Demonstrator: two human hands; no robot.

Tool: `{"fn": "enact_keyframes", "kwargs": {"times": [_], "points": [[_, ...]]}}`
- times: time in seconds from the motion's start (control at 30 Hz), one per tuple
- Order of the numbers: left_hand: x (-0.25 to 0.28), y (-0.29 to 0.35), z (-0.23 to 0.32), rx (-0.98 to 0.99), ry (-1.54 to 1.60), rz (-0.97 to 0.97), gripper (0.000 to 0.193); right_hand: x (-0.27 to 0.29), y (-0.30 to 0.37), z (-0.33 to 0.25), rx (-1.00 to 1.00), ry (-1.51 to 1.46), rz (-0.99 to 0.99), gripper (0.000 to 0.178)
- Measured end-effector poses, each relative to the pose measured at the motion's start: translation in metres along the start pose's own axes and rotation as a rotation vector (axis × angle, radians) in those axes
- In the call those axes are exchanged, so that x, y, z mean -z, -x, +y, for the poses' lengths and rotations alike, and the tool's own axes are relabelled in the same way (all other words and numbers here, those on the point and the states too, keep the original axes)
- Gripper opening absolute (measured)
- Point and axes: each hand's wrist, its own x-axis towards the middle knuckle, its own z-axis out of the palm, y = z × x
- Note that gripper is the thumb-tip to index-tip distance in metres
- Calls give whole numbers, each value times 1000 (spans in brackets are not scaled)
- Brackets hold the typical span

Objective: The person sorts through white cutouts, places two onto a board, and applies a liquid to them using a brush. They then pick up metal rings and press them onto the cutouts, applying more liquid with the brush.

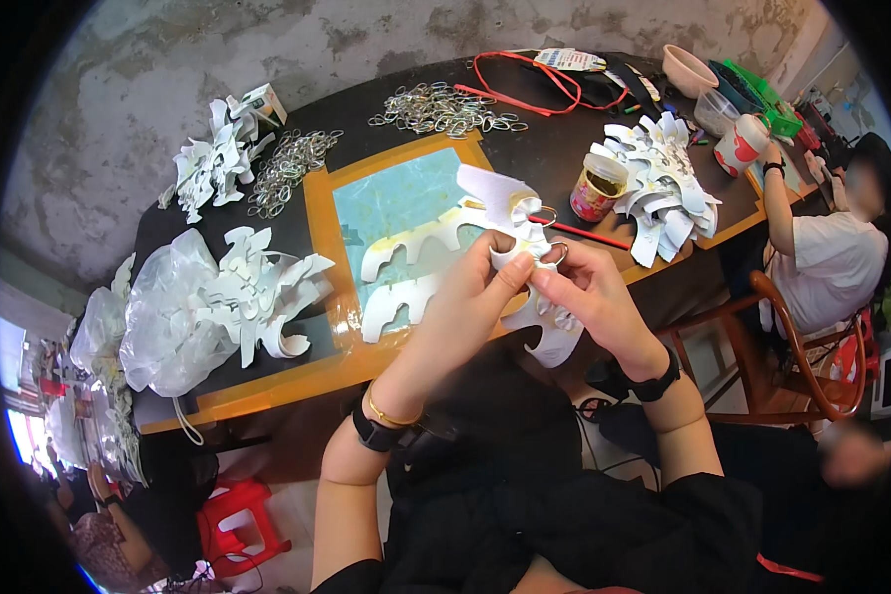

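Observation:
Above the table's front edge, my left hand [492,274] and my right hand [592,295] are closed together on a white cut-out piece [550,342] with curved, scalloped edges. Metal rings [551,215] stick out at its right side, one of them by my right fingertips. The piece's upper part [493,188] rises past my fingers, and its middle is hidden by my thumbs. Just left of my hands, two more scalloped white strips [398,295] lie on a blue-green sheet [381,203]; yellowish smears show on the farther strip.
An open jar [598,188] stands by a red stick [604,239], left of a heap of white pieces [663,173]. Metal rings [441,109] are piled at the back. More white pieces [257,287] lie beside a plastic bag [173,312]. A co-worker [827,257] sits at the right.

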Motion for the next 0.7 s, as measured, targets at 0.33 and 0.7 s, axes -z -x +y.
{"fn": "enact_keyframes", "kwargs": {"times": [0.33,0.7], "points": [[8,-5,3,-1,12,12,31,9,-3,-1,66,-47,-31,33],[-2,-4,1,-32,-127,-50,20,7,-13,-1,173,145,143,14]]}}
